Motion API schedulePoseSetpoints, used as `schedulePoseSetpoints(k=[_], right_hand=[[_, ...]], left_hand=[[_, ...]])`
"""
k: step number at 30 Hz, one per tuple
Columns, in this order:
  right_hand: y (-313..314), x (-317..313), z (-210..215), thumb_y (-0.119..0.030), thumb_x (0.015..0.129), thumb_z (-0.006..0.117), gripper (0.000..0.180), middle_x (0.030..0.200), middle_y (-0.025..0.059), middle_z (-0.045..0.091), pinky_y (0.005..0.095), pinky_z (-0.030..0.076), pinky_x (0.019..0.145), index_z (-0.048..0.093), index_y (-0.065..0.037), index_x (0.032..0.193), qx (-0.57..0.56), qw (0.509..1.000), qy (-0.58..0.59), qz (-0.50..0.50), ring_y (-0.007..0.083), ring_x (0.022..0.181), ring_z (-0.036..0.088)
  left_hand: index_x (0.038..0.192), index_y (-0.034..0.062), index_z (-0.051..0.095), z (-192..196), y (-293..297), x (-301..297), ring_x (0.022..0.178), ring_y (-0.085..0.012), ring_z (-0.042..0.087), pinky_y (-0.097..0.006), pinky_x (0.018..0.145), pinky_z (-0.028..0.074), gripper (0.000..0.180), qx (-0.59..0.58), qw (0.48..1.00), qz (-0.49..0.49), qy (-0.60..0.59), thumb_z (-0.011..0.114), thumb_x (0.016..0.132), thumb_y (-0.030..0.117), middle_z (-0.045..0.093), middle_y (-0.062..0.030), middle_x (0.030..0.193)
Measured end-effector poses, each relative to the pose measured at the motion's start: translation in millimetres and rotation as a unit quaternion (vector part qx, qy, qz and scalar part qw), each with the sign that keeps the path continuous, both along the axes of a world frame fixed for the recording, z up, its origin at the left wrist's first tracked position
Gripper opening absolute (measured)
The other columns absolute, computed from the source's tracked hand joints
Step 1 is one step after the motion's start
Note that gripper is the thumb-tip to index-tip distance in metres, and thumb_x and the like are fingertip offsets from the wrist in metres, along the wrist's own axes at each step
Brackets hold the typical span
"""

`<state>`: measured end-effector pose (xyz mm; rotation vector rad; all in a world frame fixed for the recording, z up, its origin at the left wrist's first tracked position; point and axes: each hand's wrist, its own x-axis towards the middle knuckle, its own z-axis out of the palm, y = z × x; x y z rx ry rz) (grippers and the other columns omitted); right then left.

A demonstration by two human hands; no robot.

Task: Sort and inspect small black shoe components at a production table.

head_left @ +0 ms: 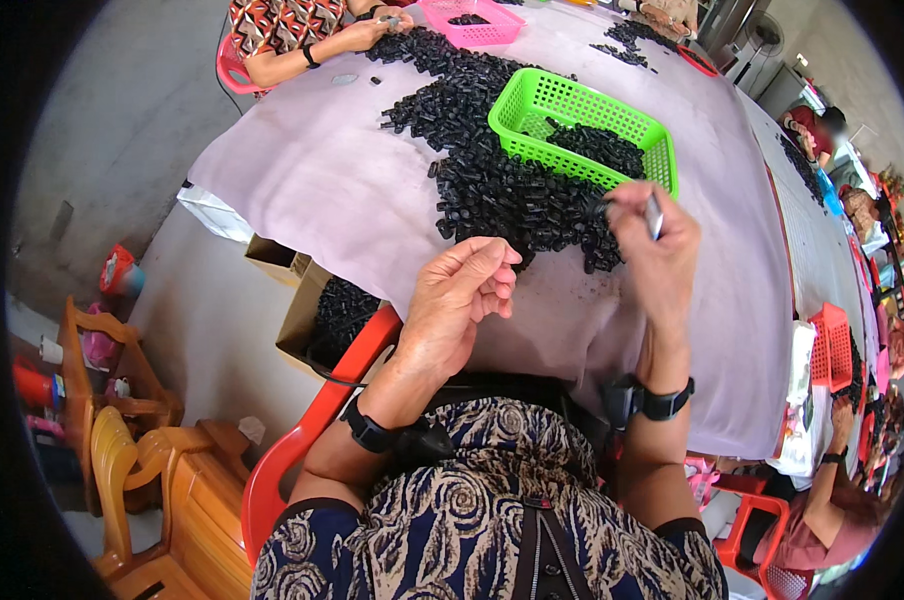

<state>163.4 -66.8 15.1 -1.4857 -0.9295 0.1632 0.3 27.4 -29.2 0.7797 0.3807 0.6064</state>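
Observation:
My left hand (462,295) is held over the near edge of the cloth-covered table (362,190), its fingers curled and the thumb pressed to them. Whatever lies at those fingertips is too small to name. My right hand (662,250), slightly blurred, is closed around a small flat metal blade (654,215) by the near right corner of the green basket (552,160). A heap of small black parts (472,200) spreads in front of both hands. More black parts (604,145) fill the right portion of the basket.
Across the table a person's hands (372,30) work beside a pink basket (472,32). A cardboard box (297,325) of black parts stands below the table's left edge, near a red chair (317,420). Wooden chairs (187,490) stand lower left; other people sit along the right.

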Motion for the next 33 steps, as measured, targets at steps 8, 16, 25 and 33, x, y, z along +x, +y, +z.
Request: schedulePoseSetpoints(k=[8, 16, 25, 33], right_hand=[[41, 85, 9, -0.008, 0.075, 0.063, 0.011, 0.064, -0.0005, 0.055, 0.0213, 0.04, 0.055, 0.062, -0.002, 0.084, -0.059, 0.961, -0.219, -0.156, 0.0045, 0.06, 0.047], [39, 43, -56, -0.006, 0.073, 0.064, 0.006, 0.067, 0.0063, 0.055, 0.0281, 0.043, 0.058, 0.06, -0.003, 0.077, -0.114, 0.969, -0.212, 0.061, 0.0184, 0.059, 0.053], [44, 39, -77, -0.007, 0.067, 0.066, 0.014, 0.074, 0.0107, 0.049, 0.04, 0.044, 0.062, 0.057, -0.003, 0.076, -0.241, 0.899, -0.351, 0.102, 0.0317, 0.071, 0.054], [36, 16, -53, -0.005, 0.069, 0.069, 0.014, 0.072, 0.0041, 0.053, 0.027, 0.04, 0.056, 0.062, -0.004, 0.081, -0.151, 0.969, -0.176, 0.089, 0.0146, 0.059, 0.049]], left_hand=[[0.086, 0.0021, 0.058, 2, 5, 0, 0.06, -0.0077, 0.049, -0.024, 0.053, 0.042, 0.018, -0.013, 1.0, 0.009, -0.019, 0.054, 0.089, 0.019, 0.053, 0.0007, 0.067], [0.085, 0.0024, 0.057, 0, 11, -5, 0.06, -0.0073, 0.046, -0.024, 0.053, 0.039, 0.017, -0.033, 0.997, 0.054, -0.032, 0.054, 0.089, 0.019, 0.05, 0.0018, 0.066], [0.085, 0.0015, 0.057, -1, 11, -2, 0.059, -0.0074, 0.046, -0.024, 0.052, 0.039, 0.017, -0.035, 0.998, 0.04, -0.036, 0.055, 0.089, 0.018, 0.05, 0.0016, 0.066], [0.087, 0.0013, 0.058, -8, 13, 1, 0.061, -0.0075, 0.048, -0.023, 0.052, 0.042, 0.015, -0.023, 0.999, 0.033, -0.022, 0.056, 0.088, 0.016, 0.053, 0.0006, 0.07]])
